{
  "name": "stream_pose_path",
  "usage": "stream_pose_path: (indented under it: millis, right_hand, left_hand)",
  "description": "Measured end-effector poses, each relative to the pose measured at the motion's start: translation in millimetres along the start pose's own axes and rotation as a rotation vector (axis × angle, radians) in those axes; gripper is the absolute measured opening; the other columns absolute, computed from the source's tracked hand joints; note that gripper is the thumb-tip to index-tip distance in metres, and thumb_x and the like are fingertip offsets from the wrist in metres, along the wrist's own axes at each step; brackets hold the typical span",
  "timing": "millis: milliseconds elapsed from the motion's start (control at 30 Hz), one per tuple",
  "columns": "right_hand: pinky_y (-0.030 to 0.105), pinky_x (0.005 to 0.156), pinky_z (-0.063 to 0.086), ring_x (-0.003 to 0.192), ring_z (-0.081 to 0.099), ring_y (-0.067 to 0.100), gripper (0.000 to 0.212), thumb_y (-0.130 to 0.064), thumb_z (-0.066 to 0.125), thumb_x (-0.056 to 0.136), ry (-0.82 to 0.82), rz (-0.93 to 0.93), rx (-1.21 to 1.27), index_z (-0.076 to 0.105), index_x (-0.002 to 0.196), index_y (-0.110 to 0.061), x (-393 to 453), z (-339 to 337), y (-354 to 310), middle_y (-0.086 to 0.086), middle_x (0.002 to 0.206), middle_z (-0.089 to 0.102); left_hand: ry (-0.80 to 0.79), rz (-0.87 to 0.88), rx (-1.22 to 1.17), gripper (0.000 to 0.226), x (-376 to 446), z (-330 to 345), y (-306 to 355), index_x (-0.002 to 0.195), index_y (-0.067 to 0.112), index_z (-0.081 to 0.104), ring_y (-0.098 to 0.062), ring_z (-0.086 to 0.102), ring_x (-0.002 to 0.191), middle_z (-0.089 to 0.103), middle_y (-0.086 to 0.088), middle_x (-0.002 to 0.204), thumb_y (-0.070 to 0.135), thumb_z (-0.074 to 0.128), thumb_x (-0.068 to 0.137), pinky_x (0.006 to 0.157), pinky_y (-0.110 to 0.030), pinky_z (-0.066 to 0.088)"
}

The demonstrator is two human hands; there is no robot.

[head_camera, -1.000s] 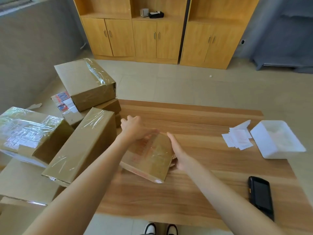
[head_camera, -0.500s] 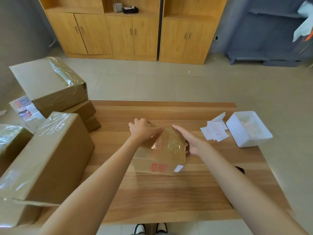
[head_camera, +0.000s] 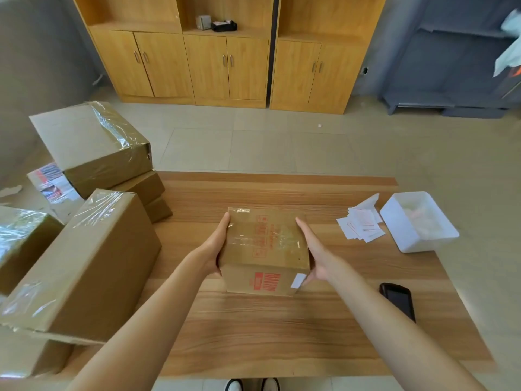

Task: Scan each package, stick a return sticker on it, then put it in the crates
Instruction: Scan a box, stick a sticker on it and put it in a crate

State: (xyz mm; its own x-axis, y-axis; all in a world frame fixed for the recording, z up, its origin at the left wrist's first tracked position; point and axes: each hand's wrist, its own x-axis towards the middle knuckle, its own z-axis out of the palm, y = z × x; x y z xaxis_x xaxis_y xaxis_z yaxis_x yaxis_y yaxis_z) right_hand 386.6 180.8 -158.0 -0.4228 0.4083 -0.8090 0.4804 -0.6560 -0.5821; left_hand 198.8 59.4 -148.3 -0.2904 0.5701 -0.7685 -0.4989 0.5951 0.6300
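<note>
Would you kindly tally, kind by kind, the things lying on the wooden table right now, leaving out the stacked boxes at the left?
Small brown cardboard package, with both hands against its sides: 1
Black handheld scanner: 1
White plastic tub: 1
Pile of white return stickers: 1 pile; the sheets overlap too much to count
Total: 4

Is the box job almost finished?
Not yet. Both hands, left hand and right hand, press the sides of one small box on the table. The scanner and stickers lie untouched, and more boxes wait.
</note>
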Motion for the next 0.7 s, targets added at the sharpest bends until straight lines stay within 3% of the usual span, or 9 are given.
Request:
stream_pose_path:
  millis: [67, 133, 233, 300, 333, 433, 533, 600, 700]
  right_hand:
    - [0.057, 0.099, 0.041, 0.110, 0.060, 0.031, 0.077, -0.082, 0.040, 0.074, -0.022, -0.107, 0.018, 0.062, 0.116, -0.021, -6.0, 4.7, -1.1, 0.013, 0.115, 0.067]
    - [0.042, 0.090, 0.049, 0.100, 0.066, 0.023, 0.066, -0.073, 0.041, 0.082, -0.051, -0.279, 0.111, 0.067, 0.111, -0.020, -8.7, 2.3, -1.0, 0.008, 0.106, 0.072]
    - [0.031, 0.076, 0.044, 0.085, 0.060, 0.020, 0.067, -0.073, 0.046, 0.079, -0.138, -0.445, 0.309, 0.068, 0.116, -0.021, -10.7, -6.8, 3.6, 0.004, 0.093, 0.065]
    - [0.025, 0.055, 0.035, 0.061, 0.045, 0.012, 0.066, -0.075, 0.047, 0.077, -0.120, -0.451, 0.376, 0.068, 0.112, -0.023, -9.0, -10.5, 14.1, -0.002, 0.070, 0.050]
    - [0.025, 0.052, 0.032, 0.060, 0.041, 0.011, 0.068, -0.077, 0.050, 0.074, -0.102, -0.433, 0.366, 0.068, 0.111, -0.024, -7.5, -11.5, 20.9, 0.001, 0.070, 0.047]
    - [0.032, 0.075, 0.038, 0.091, 0.046, 0.021, 0.077, -0.084, 0.059, 0.059, -0.069, -0.354, 0.303, 0.071, 0.111, -0.027, 1.5, -11.7, 46.1, 0.015, 0.108, 0.054]
    - [0.044, 0.100, 0.042, 0.103, 0.061, 0.024, 0.067, -0.073, 0.058, 0.072, -0.018, -0.325, 0.226, 0.069, 0.115, -0.024, 2.1, -7.6, 63.9, 0.008, 0.108, 0.068]
    - [0.041, 0.099, 0.044, 0.103, 0.063, 0.018, 0.058, -0.063, 0.052, 0.079, 0.019, -0.336, 0.167, 0.065, 0.120, -0.024, 2.7, -5.0, 72.5, 0.000, 0.107, 0.071]
    - [0.027, 0.086, 0.044, 0.104, 0.057, 0.005, 0.036, -0.051, 0.045, 0.089, 0.041, -0.337, 0.129, 0.060, 0.115, -0.032, 4.5, -0.6, 81.8, -0.013, 0.108, 0.067]
  left_hand:
    - [-0.037, 0.093, -0.091, 0.067, -3.2, 4.5, -2.3, 0.105, 0.022, 0.070, -0.022, 0.071, 0.084, 0.075, -0.005, 0.091, 0.073, 0.031, 0.088, 0.076, -0.038, 0.054]
    - [-0.074, 0.215, -0.123, 0.066, -3.4, 2.2, -3.2, 0.117, 0.026, 0.065, -0.022, 0.067, 0.102, 0.072, -0.004, 0.109, 0.071, 0.024, 0.091, 0.086, -0.040, 0.053]
    - [-0.067, 0.322, -0.159, 0.057, -3.3, -6.1, -10.4, 0.116, 0.033, 0.065, -0.021, 0.060, 0.114, 0.066, -0.003, 0.122, 0.066, 0.025, 0.094, 0.097, -0.043, 0.047]
    - [-0.085, 0.320, -0.129, 0.053, 0.2, -10.1, -22.4, 0.115, 0.034, 0.068, -0.023, 0.057, 0.118, 0.067, -0.001, 0.121, 0.067, 0.033, 0.091, 0.105, -0.047, 0.041]
    - [-0.087, 0.317, -0.116, 0.052, 1.2, -11.0, -29.0, 0.117, 0.032, 0.067, -0.024, 0.056, 0.119, 0.067, -0.001, 0.121, 0.066, 0.038, 0.090, 0.107, -0.049, 0.039]
    - [-0.111, 0.325, -0.107, 0.055, 8.3, -12.2, -53.2, 0.126, 0.026, 0.061, -0.031, 0.055, 0.120, 0.066, -0.006, 0.122, 0.053, 0.051, 0.080, 0.105, -0.047, 0.040]
    - [-0.108, 0.291, -0.161, 0.061, 12.6, -12.5, -77.9, 0.132, 0.034, 0.053, -0.032, 0.059, 0.112, 0.066, -0.007, 0.121, 0.031, 0.052, 0.072, 0.082, -0.040, 0.052]
    - [-0.102, 0.264, -0.151, 0.062, 17.4, -15.2, -93.2, 0.132, 0.037, 0.052, -0.031, 0.062, 0.108, 0.067, -0.005, 0.119, 0.023, 0.050, 0.071, 0.078, -0.041, 0.054]
    - [-0.101, 0.231, -0.079, 0.075, 21.7, -16.6, -107.7, 0.138, 0.036, 0.044, -0.029, 0.062, 0.109, 0.066, -0.004, 0.121, 0.024, 0.056, 0.065, 0.091, -0.047, 0.051]
